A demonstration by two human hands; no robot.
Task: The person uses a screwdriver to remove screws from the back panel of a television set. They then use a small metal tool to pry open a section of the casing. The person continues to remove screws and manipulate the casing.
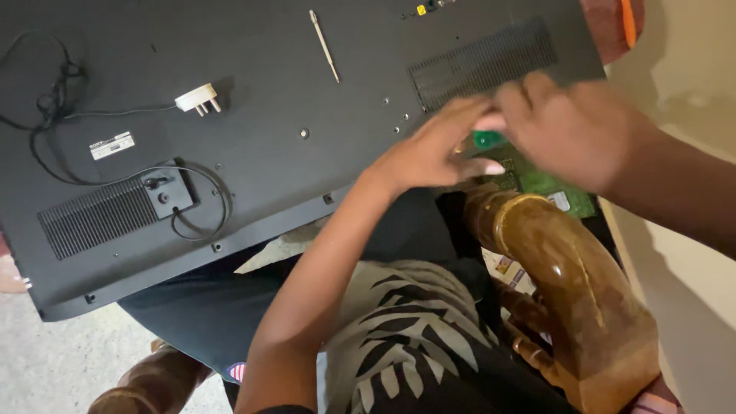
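Observation:
A large black television (253,130) lies face down with its back panel up. At its right edge a green circuit board (540,182) sticks out. My left hand (433,149) reaches up from below, its thumb and fingers closed on the board's left end. Coming in from the right, my right hand (571,130) is blurred and lies over the board's top, with curled fingers touching a small green part (487,139). Whether this hand grips anything is hidden.
A white plug (198,98) with a black cable (46,100) and a thin metal tool (323,44) lie on the panel. Vent grilles (96,216) are cut into it. A glossy brown wooden armrest (571,268) stands below the board, a pale wall (690,253) at right.

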